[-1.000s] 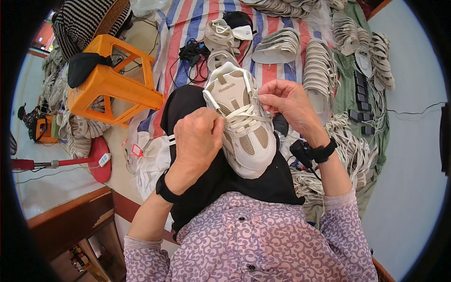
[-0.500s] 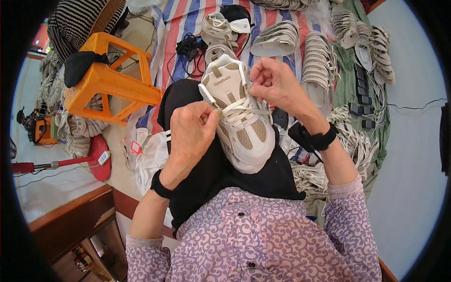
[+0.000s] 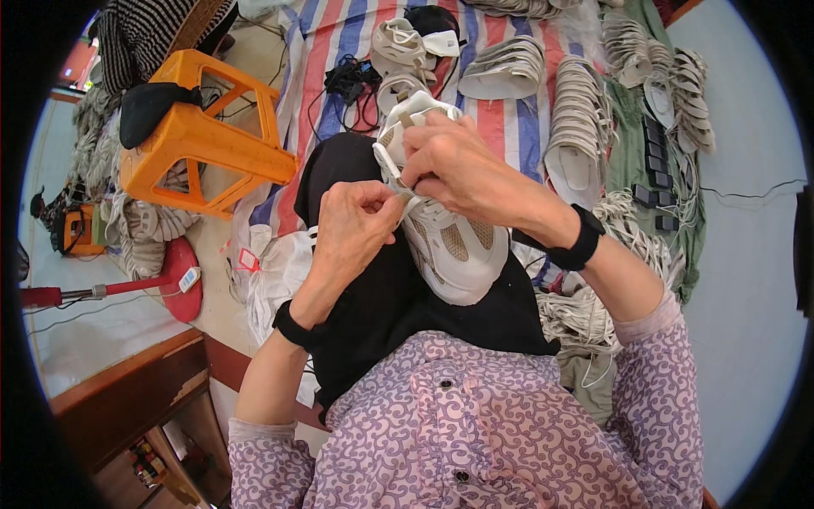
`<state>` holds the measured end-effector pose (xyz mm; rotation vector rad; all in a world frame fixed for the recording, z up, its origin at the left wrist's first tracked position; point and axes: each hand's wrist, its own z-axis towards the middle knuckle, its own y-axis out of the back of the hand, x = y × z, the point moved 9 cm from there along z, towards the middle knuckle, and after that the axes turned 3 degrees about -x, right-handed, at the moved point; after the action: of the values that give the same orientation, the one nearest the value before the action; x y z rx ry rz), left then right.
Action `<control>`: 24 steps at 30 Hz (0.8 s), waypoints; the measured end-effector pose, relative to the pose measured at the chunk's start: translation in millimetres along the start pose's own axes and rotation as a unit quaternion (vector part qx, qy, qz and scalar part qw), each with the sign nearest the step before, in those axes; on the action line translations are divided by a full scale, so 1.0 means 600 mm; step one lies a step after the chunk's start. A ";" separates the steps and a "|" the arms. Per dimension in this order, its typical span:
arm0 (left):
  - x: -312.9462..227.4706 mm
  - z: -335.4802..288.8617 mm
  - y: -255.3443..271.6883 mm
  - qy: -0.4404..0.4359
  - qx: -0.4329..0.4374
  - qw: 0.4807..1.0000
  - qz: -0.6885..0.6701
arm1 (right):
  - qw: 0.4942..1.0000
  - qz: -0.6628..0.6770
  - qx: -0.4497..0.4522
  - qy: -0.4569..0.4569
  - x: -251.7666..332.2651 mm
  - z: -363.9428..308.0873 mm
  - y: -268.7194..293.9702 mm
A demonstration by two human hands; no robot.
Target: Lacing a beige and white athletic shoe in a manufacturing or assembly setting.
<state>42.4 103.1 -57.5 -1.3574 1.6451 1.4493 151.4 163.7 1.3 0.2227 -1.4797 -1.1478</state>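
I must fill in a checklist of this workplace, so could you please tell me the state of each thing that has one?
Left hand: pinched on the shoelace
Right hand: bent over the sneaker, grip hidden
Sneaker: toe toward the person, laced at least partly
Orange stool: bearing a black item
Black cables: tangled
Striped sheet: spread out
Shoe uppers: nested in a row
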 end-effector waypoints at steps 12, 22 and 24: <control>-0.082 -0.002 0.037 -0.216 -0.106 0.966 0.097 | 0.941 -0.257 -0.207 0.080 -0.064 -0.030 0.214; -0.141 0.043 -0.057 -0.249 -0.044 0.954 0.160 | 0.686 0.701 -0.152 -0.124 -0.112 -0.144 0.073; -0.134 0.049 -0.073 -0.234 -0.048 0.952 0.193 | 0.669 0.696 -0.174 -0.196 -0.158 -0.180 0.029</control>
<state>103.6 160.4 -10.8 -0.6706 1.5830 1.9188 277.8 183.2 -66.8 -1.3212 -1.1928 -0.1131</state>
